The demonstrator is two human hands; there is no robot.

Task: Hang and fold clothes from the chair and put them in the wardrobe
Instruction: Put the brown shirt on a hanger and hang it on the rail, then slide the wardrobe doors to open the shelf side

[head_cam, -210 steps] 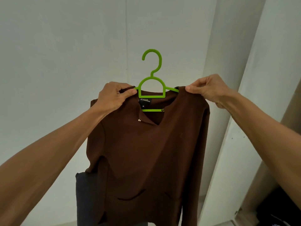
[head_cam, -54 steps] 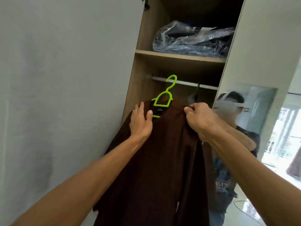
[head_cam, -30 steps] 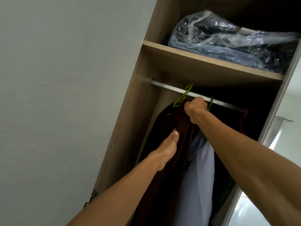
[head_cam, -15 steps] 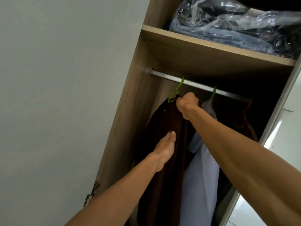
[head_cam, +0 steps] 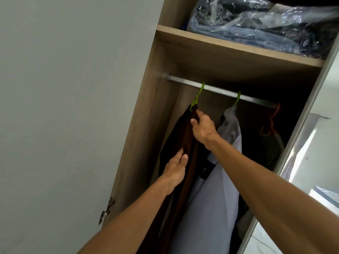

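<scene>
Step in hand: hanging. The brown shirt (head_cam: 181,136) is found inside the wardrobe (head_cam: 146,125), centre of the frame, on a green hanger (head_cam: 197,97) whose hook is seated over the rail (head_cam: 220,90) near its left end. The placement is judged all but done, with only the settling of the cloth left. Right hand (head_cam: 203,128): fingers partly curled, the shirt's shoulder pinched between thumb and forefinger just below the hanger. Left hand (head_cam: 176,169): lower down, a fold of the same shirt gripped, thumb on the near face and fingers wrapped behind. A pale shirt (head_cam: 216,189) hangs just beside it to the right on a second green hanger (head_cam: 238,98) and is touched by the right forearm. A plastic-wrapped bundle (head_cam: 266,21) lies on the shelf (head_cam: 229,46) above. Next move, as judged: both grips to be let go without the hook being dragged off the rail, the cloth left hanging straight, then the arms drawn clear of the pale shirt. The chair is not in view.
</scene>
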